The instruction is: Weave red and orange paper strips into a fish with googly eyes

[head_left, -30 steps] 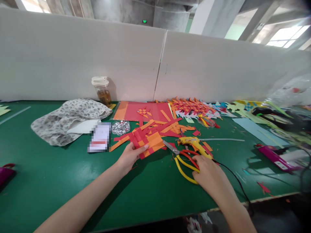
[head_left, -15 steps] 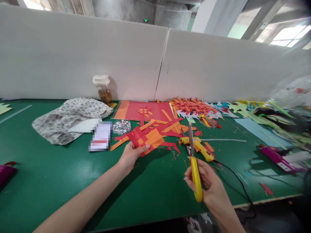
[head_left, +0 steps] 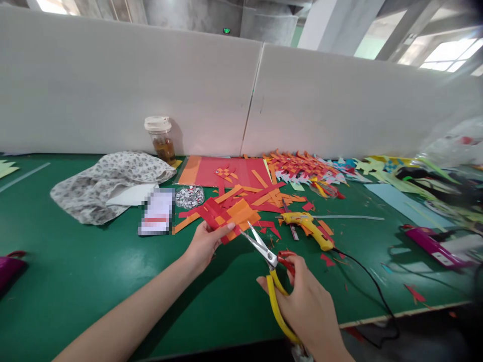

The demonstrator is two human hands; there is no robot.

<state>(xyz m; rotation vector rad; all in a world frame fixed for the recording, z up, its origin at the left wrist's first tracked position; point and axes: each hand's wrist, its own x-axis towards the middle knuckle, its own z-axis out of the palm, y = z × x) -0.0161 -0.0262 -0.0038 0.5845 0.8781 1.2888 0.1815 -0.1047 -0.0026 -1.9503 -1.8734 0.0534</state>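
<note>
My left hand [head_left: 209, 240] pinches a woven piece of red and orange paper strips [head_left: 241, 213], thumb on top, held above the table. In my right hand [head_left: 307, 296] is a pair of scissors [head_left: 270, 259] with yellow and red handles. Their blades are spread, and the tips are at the right lower edge of the woven paper; whether they touch it I cannot tell. Behind the held piece lie loose red and orange paper strips [head_left: 267, 197]. A finished paper fish [head_left: 225, 174] rests on a red sheet [head_left: 241, 165].
A yellow glue gun [head_left: 309, 226] with a black cord lies right of the scissors. Woven fish pieces [head_left: 302, 168] are heaped at the back. To the left are a phone [head_left: 156, 213], a bag of googly eyes [head_left: 189, 197], a patterned cloth [head_left: 109, 183] and a lidded cup [head_left: 162, 141].
The scissors have swung from upright to pointing left, moved toward the woven paper, and their blades have opened. My left hand has shifted very slightly to the right with the paper.
</note>
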